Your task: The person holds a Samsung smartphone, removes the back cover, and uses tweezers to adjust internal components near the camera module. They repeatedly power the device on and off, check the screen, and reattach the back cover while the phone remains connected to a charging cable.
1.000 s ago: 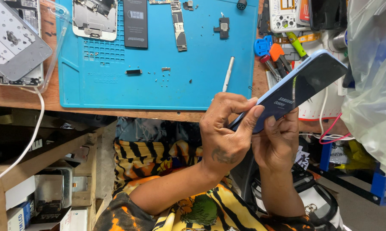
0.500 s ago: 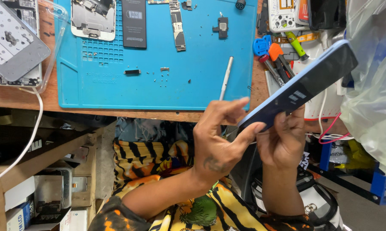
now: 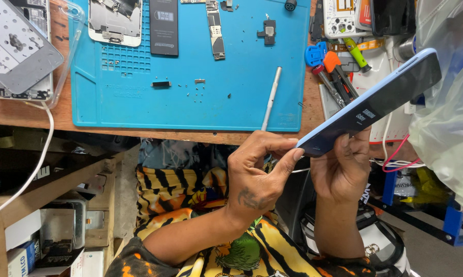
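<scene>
A blue phone [image 3: 375, 105] is held tilted in front of the bench edge, its lower end pinched by the fingers of the left hand [image 3: 257, 172] and its underside gripped by the right hand [image 3: 344, 164]. The hands are kept close together. Behind them, a metal pen-like tool [image 3: 271, 97] is laid on a blue work mat [image 3: 231, 105] among small phone parts [image 3: 213, 25].

A brown wooden table [image 3: 31, 115] ran across the top of the frame. A big blue mat [image 3: 231, 102] lay on it in the middle. An opened phone [image 3: 16, 56] sat at the upper left, and small coloured tools [image 3: 334, 64] lay at the upper right.
</scene>
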